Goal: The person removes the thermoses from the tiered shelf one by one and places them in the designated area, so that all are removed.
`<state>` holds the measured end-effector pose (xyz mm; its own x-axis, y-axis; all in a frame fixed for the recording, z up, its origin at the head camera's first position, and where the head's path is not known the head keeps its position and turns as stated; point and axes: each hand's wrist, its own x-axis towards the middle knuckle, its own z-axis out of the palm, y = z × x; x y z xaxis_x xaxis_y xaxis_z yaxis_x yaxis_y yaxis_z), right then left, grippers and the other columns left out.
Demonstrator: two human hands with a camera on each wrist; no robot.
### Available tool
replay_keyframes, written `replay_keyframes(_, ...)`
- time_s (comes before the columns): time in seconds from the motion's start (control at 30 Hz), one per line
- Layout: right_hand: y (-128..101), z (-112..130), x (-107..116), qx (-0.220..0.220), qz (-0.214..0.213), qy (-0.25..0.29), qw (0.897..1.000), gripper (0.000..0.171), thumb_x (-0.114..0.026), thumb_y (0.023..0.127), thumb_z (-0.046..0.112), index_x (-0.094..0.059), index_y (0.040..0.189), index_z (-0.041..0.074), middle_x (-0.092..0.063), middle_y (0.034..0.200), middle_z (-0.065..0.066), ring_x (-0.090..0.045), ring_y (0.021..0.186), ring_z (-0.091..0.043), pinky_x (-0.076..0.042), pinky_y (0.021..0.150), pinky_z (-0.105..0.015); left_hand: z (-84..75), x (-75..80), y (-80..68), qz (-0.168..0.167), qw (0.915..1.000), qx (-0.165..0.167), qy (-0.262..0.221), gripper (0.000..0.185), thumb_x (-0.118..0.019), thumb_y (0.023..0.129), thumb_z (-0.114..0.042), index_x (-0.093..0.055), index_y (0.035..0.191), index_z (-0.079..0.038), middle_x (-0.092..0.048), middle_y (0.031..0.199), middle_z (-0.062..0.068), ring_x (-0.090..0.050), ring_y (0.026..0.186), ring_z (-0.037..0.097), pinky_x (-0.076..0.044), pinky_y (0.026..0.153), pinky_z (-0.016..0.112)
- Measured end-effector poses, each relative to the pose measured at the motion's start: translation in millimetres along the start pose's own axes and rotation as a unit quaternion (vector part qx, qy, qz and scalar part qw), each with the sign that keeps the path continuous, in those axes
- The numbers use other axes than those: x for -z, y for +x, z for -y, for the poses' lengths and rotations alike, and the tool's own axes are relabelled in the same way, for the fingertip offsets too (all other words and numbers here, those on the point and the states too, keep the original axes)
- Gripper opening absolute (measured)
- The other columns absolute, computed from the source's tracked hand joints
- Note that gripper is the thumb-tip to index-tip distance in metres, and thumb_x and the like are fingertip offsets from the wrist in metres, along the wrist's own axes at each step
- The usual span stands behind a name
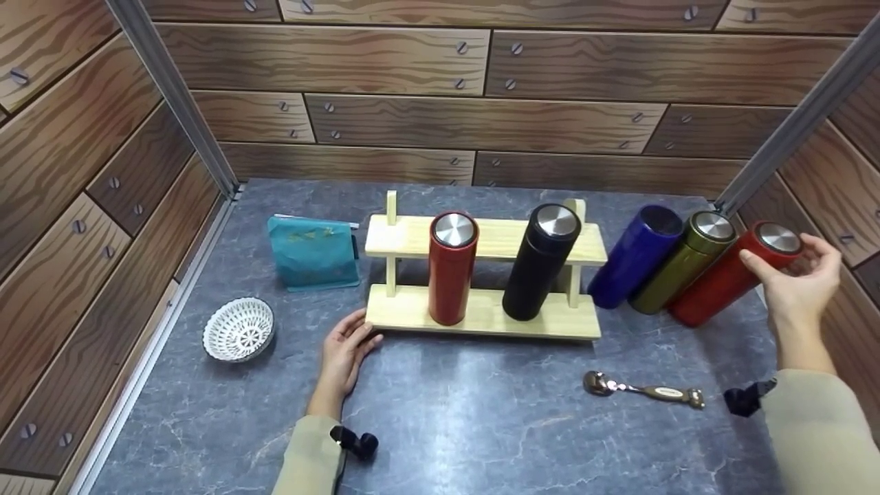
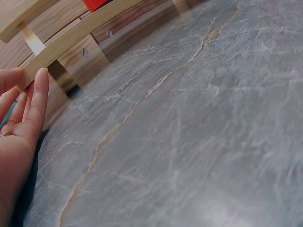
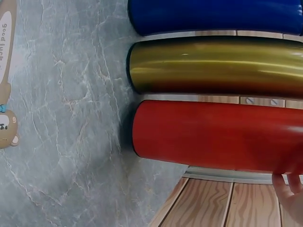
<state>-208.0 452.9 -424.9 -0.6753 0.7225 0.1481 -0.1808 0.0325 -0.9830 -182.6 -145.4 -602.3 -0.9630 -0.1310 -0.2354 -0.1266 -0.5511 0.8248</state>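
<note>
Hands: left flat at rack edge | right grasping red flask top

Five flasks, one rack, one spoon.

The only words I can read are "good luck", printed on the handle of the spoon that lies on the bench; a little bear is drawn below them. Nothing else carries legible lettering.
</note>
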Motion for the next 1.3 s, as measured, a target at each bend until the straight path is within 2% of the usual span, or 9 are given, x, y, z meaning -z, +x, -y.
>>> replay_keyframes(0.27,6.0,-6.7,-5.6,0.001,-0.018,0.011,1.000,0.077,-0.085,0.052,-0.012,-0.054,0.117,0.014,-0.051,0.113,0.001,-0.049,0.093,-0.009,-0.045,0.076,-0.015,0.8,1.3,2.1,0.000,1.0000,0.004,0.005,0.046,-0.068,0.083,-0.003,-0.053,0.126,0.000,-0.053,0.115,0.017,-0.060,0.095,0.026,-0.054,0.084,0.041)
replay_keyframes(0.47,2.9,-9.0,-9.2,0.010,-0.013,-0.018,1.000,0.076,-0.086,0.054,-0.008,-0.053,0.119,0.013,-0.051,0.114,0.001,-0.048,0.094,-0.009,-0.046,0.077,-0.014,1.7,0.8,1.5,-0.004,0.9999,0.006,0.008,0.046,-0.067,0.084,-0.002,-0.052,0.127,0.001,-0.053,0.115,0.017,-0.060,0.095,0.025,-0.054,0.084,0.040)
replay_keyframes(0.7,0.1,-10.8,-8.1,-0.003,0.004,-0.024,1.000,0.077,-0.085,0.058,-0.006,-0.051,0.123,0.015,-0.052,0.118,0.002,-0.048,0.100,-0.010,-0.041,0.091,-0.022,1.2,-0.2,0.1,0.002,1.0000,0.001,0.003,0.046,-0.068,0.083,-0.002,-0.052,0.126,0.002,-0.053,0.114,0.017,-0.060,0.095,0.025,-0.054,0.084,0.041)
replay_keyframes(0.87,0.6,-13.6,-5.9,-0.001,0.026,-0.010,1.000,0.076,-0.083,0.061,-0.006,-0.050,0.126,0.015,-0.052,0.123,-0.001,-0.049,0.104,-0.011,-0.039,0.099,-0.026,0.5,0.4,0.2,0.002,1.0000,0.000,-0.002,0.046,-0.067,0.084,0.000,-0.051,0.126,0.002,-0.053,0.114,0.017,-0.060,0.094,0.025,-0.054,0.084,0.040)
replay_keyframes(1.13,-2.2,-19.0,2.3,0.032,0.020,0.078,0.996,0.065,-0.077,0.062,-0.017,-0.055,0.119,0.007,-0.057,0.110,-0.006,-0.055,0.096,-0.015,-0.047,0.087,-0.018,1.7,0.6,-0.2,0.006,1.0000,-0.002,0.005,0.047,-0.067,0.084,-0.001,-0.050,0.127,0.003,-0.053,0.114,0.017,-0.060,0.094,0.025,-0.055,0.084,0.040)
replay_keyframes(1.3,-3.1,-19.4,7.2,0.062,0.022,0.067,0.996,0.057,-0.074,0.067,-0.015,-0.057,0.117,0.006,-0.057,0.104,-0.005,-0.057,0.097,-0.016,-0.046,0.092,-0.020,0.8,0.7,0.4,0.003,0.9999,-0.008,0.010,0.046,-0.068,0.083,-0.002,-0.052,0.126,0.002,-0.053,0.114,0.017,-0.060,0.094,0.025,-0.055,0.084,0.040)
